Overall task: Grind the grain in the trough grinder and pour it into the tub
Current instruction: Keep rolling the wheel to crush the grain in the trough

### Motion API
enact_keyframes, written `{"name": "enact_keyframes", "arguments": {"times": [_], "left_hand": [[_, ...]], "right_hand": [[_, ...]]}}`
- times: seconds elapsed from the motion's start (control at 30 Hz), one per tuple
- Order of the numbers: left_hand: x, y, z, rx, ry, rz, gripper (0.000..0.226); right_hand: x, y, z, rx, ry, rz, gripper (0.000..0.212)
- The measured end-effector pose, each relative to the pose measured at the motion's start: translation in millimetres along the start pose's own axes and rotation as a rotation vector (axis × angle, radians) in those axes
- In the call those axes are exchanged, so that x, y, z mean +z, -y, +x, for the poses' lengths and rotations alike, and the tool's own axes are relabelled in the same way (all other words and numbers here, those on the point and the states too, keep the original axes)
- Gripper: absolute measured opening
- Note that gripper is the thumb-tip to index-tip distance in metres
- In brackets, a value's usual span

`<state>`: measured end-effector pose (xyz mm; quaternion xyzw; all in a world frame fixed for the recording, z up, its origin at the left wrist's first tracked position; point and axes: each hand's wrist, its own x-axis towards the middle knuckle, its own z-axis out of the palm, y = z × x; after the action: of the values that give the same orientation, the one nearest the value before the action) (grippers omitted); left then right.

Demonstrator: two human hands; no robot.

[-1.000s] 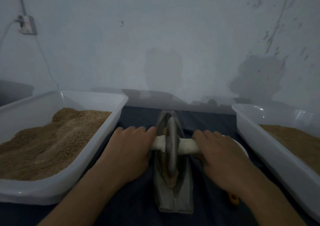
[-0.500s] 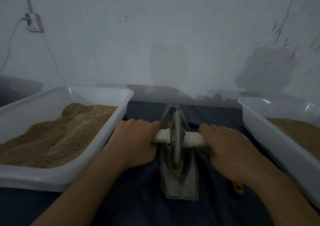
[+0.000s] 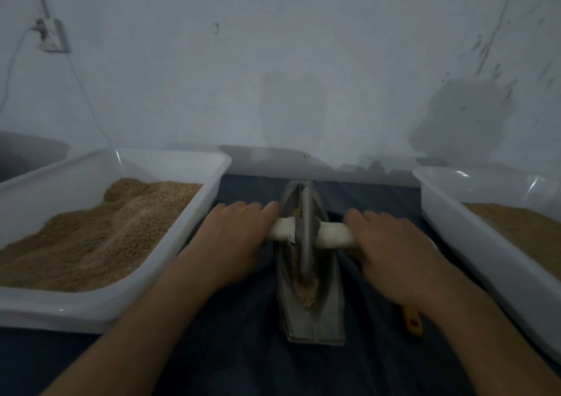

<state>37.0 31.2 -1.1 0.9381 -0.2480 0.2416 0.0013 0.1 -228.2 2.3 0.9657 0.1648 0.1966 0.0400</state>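
Trough grinder (image 3: 314, 313) centred on dark-cloth bench (image 3: 236, 350) | left hand (image 3: 233, 241) and right hand (image 3: 391, 256) lie over white axle (image 3: 332, 236) either side of wheel (image 3: 306, 231), likely for even rolling pressure; finger curl cannot be told | grain (image 3: 306, 294) in trough | white tubs left (image 3: 145, 268) and right (image 3: 473, 244) of grinder | stained wall (image 3: 303, 61) behind.

Two white plastic tubs stand here, the left tub (image 3: 91, 307) and the right tub (image 3: 473, 244), each holding brown grain. One metal trough grinder (image 3: 315, 319) sits between them, with one grinding wheel (image 3: 306, 231) on one pale axle handle (image 3: 334, 235). Two hands are at work, the left hand (image 3: 233, 241) and the right hand (image 3: 394, 253). One orange tool handle (image 3: 412, 319) shows, and one wall socket (image 3: 51, 35).
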Motion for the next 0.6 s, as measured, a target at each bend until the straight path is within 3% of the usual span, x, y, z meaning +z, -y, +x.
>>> {"name": "enact_keyframes", "arguments": {"times": [0.13,0.27,0.37,0.6], "left_hand": [[-3.8,-2.0,-9.4,0.072,-0.021,-0.014,0.043],[5.2,-3.8,11.0,-0.101,-0.011,0.058,0.029],[9.1,-9.6,16.5,-0.161,-0.020,0.105,0.029],[-8.3,-2.5,-9.9,-0.004,0.038,-0.076,0.025]], "right_hand": [[-7.7,2.5,-12.2,0.017,-0.008,0.078,0.036],[4.1,13.6,17.4,0.086,-0.078,-0.082,0.026],[10.0,12.1,26.9,0.108,-0.058,-0.095,0.032],[-4.8,1.0,-7.4,-0.016,0.002,0.022,0.034]]}}
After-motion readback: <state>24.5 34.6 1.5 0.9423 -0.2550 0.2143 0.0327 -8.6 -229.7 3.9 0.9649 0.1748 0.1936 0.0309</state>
